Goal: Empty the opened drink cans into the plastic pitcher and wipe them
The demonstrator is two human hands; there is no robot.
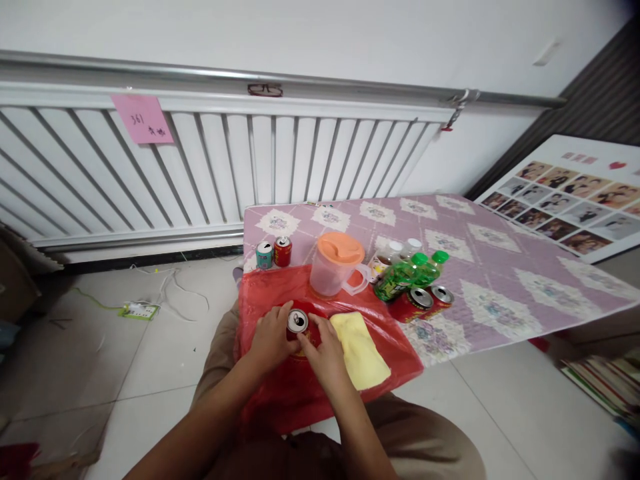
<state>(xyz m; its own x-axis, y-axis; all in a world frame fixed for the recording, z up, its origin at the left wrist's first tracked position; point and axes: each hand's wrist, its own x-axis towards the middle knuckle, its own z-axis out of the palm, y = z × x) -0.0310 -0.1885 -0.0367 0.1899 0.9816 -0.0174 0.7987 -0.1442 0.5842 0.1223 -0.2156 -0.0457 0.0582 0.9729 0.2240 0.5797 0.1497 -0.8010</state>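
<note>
A red drink can (298, 321) stands upright on a red plastic sheet (405, 357), its top open with the pull tab still attached. My left hand (273, 339) is curled round the can's left side, and my right hand (326, 347) holds it from the right. Both thumbs press near its front. The can's lower part is mostly hidden by my fingers. Just right of my right hand lies a folded yellow cloth (361, 350). Beyond the can is a clear pitcher (327, 275) with an orange lid.
A small teal can (265, 256) and another red can (283, 251) stand at the back left. Green-capped bottles (397, 279), white-capped bottles (395, 249) and two larger red cans (419, 301) cluster to the right on the patterned tablecloth (493, 303). Behind runs a white radiator (295, 160).
</note>
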